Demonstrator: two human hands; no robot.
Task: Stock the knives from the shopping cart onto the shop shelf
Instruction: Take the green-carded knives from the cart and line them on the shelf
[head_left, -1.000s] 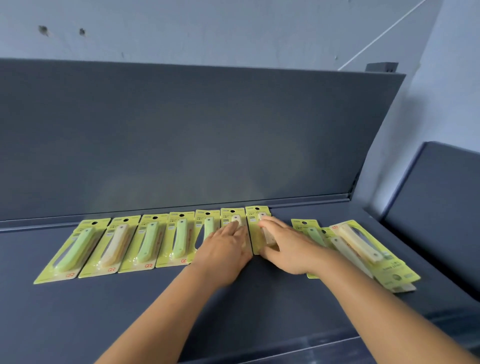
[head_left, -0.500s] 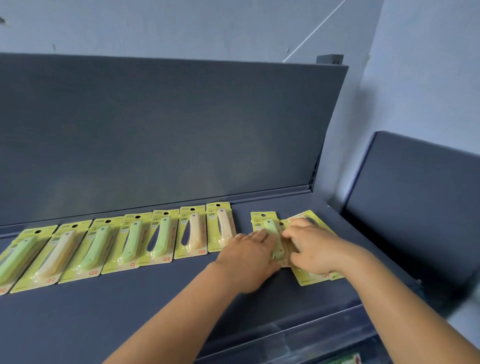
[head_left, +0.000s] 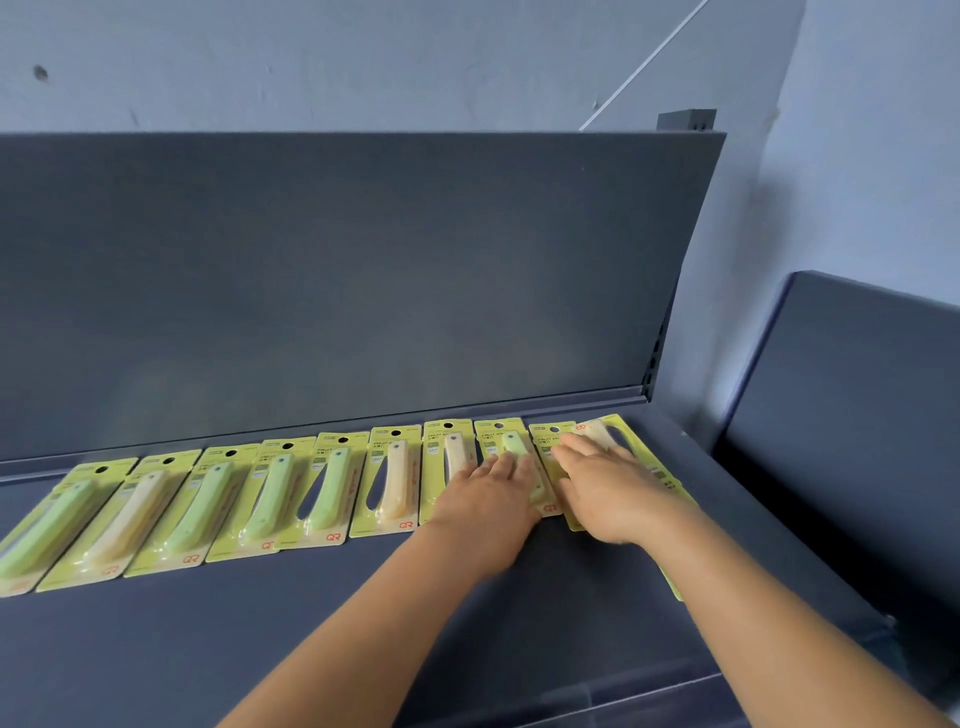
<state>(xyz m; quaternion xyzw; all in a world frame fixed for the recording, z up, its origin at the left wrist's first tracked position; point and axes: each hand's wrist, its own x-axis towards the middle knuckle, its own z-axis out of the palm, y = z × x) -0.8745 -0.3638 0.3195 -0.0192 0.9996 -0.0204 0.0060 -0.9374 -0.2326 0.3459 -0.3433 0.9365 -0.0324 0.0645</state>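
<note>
From the head view, your two forearms reach in from the bottom of the frame toward the right end of a row of packaged knives (head_left: 332, 488) laid flat on the dark shop shelf (head_left: 260, 634). The row runs from the lower left edge of the frame up toward the centre right, each yellow-green card lying side by side with its neighbour, some edges overlapping; the handles alternate between pale green and cream.

Your left hand (head_left: 485, 499) lies palm down just right of centre, its fingers straight and close together, the tips resting on the green-handled pack (head_left: 511, 441) and on the edge of the cream-handled pack (head_left: 451, 452) beside it.

Your right hand (head_left: 605, 488) lies palm down just to the right of the left, the two hands nearly touching. Its fingers are straight and slightly spread, pressing flat on the loose packs (head_left: 597, 431) at the far right end of the row. These packs overlap one another at a slant, and one yellow edge shows below your right wrist. How many packs lie under the hand you cannot tell.

Behind the row stands the shelf's dark back panel (head_left: 337, 286), with a pale wall (head_left: 363, 57) above it. A second dark panel (head_left: 857, 405) fills the right of the frame.
</note>
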